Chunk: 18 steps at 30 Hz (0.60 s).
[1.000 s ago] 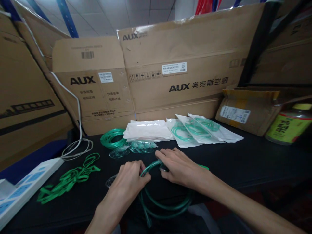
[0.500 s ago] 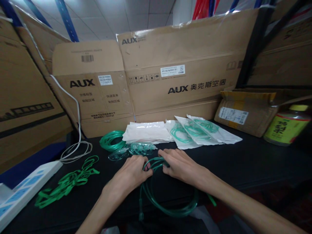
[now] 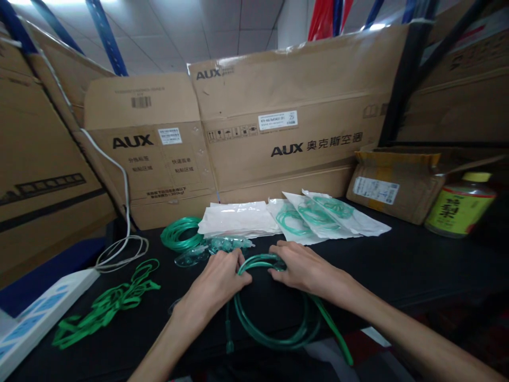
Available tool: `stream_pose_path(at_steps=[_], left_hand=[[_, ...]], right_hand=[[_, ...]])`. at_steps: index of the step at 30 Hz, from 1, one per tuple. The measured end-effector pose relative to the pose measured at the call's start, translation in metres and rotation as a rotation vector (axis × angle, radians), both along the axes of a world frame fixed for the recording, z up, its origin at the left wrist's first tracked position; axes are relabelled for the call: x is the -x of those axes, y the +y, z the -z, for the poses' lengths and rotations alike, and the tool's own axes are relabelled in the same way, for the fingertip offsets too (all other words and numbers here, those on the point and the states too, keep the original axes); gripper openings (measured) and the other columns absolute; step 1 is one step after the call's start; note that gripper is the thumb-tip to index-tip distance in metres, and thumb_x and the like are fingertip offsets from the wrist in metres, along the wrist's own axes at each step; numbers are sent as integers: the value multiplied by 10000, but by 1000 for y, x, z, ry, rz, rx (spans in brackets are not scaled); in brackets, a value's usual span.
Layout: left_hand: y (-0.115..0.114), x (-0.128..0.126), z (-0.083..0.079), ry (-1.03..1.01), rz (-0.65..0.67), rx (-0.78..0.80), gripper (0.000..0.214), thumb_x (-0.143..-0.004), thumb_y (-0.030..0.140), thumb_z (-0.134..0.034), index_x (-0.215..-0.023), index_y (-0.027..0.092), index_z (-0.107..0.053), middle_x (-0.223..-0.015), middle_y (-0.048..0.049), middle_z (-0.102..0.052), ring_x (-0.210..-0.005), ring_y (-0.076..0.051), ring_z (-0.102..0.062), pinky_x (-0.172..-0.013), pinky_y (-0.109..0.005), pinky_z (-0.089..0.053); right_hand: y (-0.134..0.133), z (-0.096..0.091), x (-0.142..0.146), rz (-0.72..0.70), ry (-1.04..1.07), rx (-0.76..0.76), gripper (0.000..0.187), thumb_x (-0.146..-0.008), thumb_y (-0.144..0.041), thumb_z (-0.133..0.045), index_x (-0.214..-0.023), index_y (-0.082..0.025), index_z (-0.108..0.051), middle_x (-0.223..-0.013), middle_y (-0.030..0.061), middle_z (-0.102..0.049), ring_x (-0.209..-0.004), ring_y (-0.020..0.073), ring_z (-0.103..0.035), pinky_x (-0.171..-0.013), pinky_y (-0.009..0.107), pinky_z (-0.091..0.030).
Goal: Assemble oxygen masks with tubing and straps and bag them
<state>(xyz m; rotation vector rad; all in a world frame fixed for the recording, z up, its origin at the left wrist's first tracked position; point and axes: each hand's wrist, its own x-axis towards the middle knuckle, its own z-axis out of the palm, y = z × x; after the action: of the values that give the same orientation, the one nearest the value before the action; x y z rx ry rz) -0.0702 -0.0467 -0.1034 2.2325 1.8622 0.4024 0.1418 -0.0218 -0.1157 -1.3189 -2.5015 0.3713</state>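
Observation:
A coil of green plastic tubing (image 3: 274, 339) hangs in loops between my two hands over the front of the black table. My left hand (image 3: 225, 273) is closed on the left side of the coil, and my right hand (image 3: 300, 265) grips its upper right. A connector end (image 3: 229, 346) dangles below the left hand. From beneath the right hand a flat green strap (image 3: 336, 337) trails down. Just beyond my hands lie clear green-tinted masks (image 3: 228, 244). Another tubing coil (image 3: 181, 233) rests to their left.
White packets (image 3: 238, 217) and several pouches with green tubing (image 3: 294, 220) lie at the back. To the left are a tangle of green straps (image 3: 107, 307) and a power strip (image 3: 47, 318). A carton (image 3: 392, 185) and a yellow-labelled jar (image 3: 459, 207) stand at the right.
My hands have moved slightly apart, the right one shifting right along the coil. The loops look rounder and more gathered. More of the green strap shows below my right hand.

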Motion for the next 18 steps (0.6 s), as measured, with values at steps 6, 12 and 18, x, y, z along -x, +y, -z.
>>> stream_pose_path(at_steps=[6,12,18], left_hand=[[-2,7,-6,-184,30,-124,301,-822,284,-589,-1084,225,-725,-771,16,-671,-689,-187,-634,-710,-285,-424],[13,11,-5,-425,30,-237,337,-868,489,-623,-994,214,-771,-921,-28,-757,-784,-215,-664,-767,-295,-470],[29,-2,-7,-589,17,-308,419,-860,564,-641,-1009,185,-742,-885,-26,-760,-627,-165,-623,-619,-258,-457]], right_hand=[[10,-6,-20,51,184,193,374,-768,-513,-764,-946,-188,-716,-878,74,-717,-879,283,-663,-729,336,-469],[8,-14,-26,-70,453,464,450,-812,-592,-721,-999,-186,-676,-808,16,-715,-722,187,-686,-637,274,-499],[1,-14,-30,-203,951,866,535,-843,-391,-766,-1282,-163,-561,-777,9,-712,-725,197,-741,-720,332,-574]])
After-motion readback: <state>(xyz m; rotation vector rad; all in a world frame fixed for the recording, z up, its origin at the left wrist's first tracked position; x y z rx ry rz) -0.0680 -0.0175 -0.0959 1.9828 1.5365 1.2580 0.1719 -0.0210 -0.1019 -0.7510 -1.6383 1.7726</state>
